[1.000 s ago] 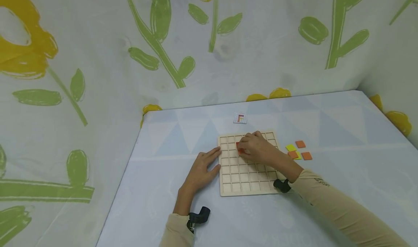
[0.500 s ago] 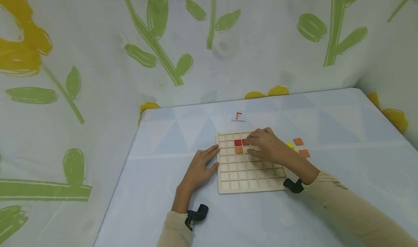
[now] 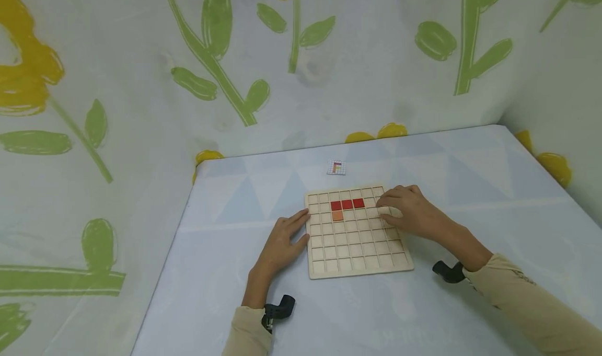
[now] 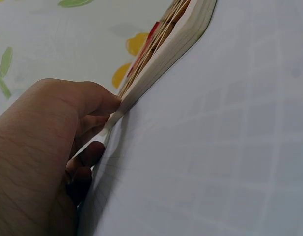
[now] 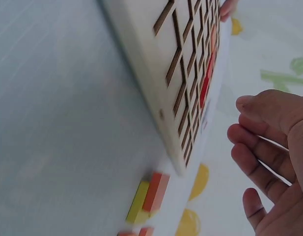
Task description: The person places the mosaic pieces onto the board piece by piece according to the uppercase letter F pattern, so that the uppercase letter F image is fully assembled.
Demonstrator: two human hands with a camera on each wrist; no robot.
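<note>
A wooden grid board (image 3: 357, 237) lies on the table. Three red tiles (image 3: 347, 204) sit side by side in one of its upper rows, and an orange tile (image 3: 337, 216) fills the cell under the leftmost red one. My left hand (image 3: 282, 243) rests with its fingertips against the board's left edge; the left wrist view shows the thumb (image 4: 99, 98) touching that edge. Over the board's right side hovers my right hand (image 3: 414, 212), fingers loosely bent and apart. Nothing shows between its fingers (image 5: 259, 147) in the right wrist view.
A small card (image 3: 336, 167) with a coloured grid pattern lies behind the board. Loose orange (image 5: 156, 191) and yellow tiles (image 5: 138, 204) lie beyond the board's right edge in the right wrist view; my right hand hides them in the head view. Flower-printed fabric walls surround the table.
My right hand has drawn away to the right from the red tiles, uncovering all three and the orange tile. The left hand stays at the board's edge. The head view has shifted slightly.
</note>
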